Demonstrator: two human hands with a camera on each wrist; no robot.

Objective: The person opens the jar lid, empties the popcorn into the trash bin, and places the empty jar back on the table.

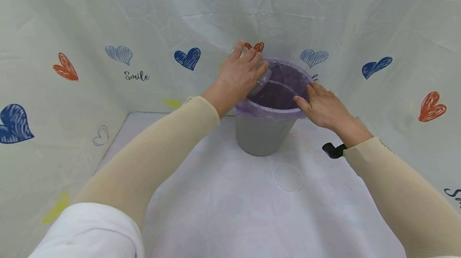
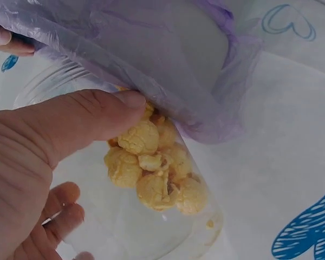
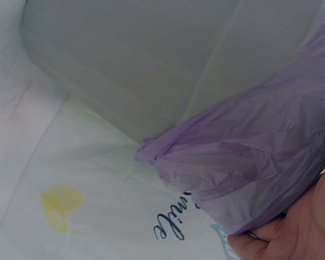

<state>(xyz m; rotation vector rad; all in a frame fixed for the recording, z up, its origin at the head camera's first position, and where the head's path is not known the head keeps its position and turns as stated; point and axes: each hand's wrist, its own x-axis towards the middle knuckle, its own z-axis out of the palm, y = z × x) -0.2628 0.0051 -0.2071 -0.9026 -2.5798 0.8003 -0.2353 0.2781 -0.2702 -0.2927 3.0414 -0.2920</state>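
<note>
My left hand (image 1: 239, 72) grips a clear plastic jar (image 2: 189, 238), tilted with its mouth at the rim of a grey trash can (image 1: 264, 136). Yellow popcorn (image 2: 157, 189) is bunched inside the jar in the left wrist view. A thin purple trash bag (image 1: 288, 78) lines the can and folds down over its rim. My right hand (image 1: 325, 106) holds the can's right rim through the bag, thumb toward the opening; part of its grip is hidden in the right wrist view.
A clear round lid (image 1: 289, 178) lies on the pale tabletop (image 1: 234, 210) in front of the can. Behind and to the sides hangs a white sheet (image 1: 155, 18) printed with hearts. A black strap piece (image 1: 333, 151) sits by my right wrist.
</note>
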